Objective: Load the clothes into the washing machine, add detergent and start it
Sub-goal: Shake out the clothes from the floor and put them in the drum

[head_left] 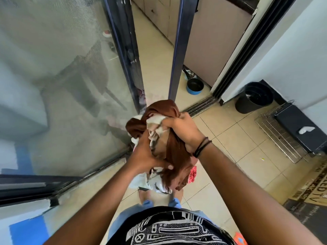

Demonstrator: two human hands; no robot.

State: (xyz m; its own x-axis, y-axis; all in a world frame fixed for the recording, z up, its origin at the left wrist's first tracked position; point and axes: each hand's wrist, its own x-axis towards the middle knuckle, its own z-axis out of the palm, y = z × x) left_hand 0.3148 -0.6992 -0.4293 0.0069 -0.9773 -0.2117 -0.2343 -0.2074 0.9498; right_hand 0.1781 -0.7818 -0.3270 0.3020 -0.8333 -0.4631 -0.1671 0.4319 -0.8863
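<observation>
Clothes (pixel 169 138) fill both hands, a bundle held out in front of the person's body, above the tiled floor (pixel 230 138). Most of the bundle is brown cloth, with pale cream and white pieces bunched into it and a red patterned bit hanging at its lower right edge. The left hand (pixel 148 156) grips the bundle from its lower left side, fingers curled into the cloth with the thumb across the front. The right hand (pixel 180 126) clutches the top right of the bundle, its fingers dug into the pale cloth, and dark bands circle its wrist. Beyond the bundle stands a glass sliding door (pixel 70 85) with dark frames, and a gap between the frames shows more floor and pale cabinets (pixel 159 15) beyond it. A dark pan (pixel 194 84) sits on a blue bowl on the floor just past the door track. To the right, a black bucket (pixel 254 97) stands against the white wall, with a wire rack (pixel 279 137) lying on the floor just beside it and a printed mat (pixel 311 188) near the right edge. The person wears a black printed shirt (pixel 169 228) and blue shorts.
</observation>
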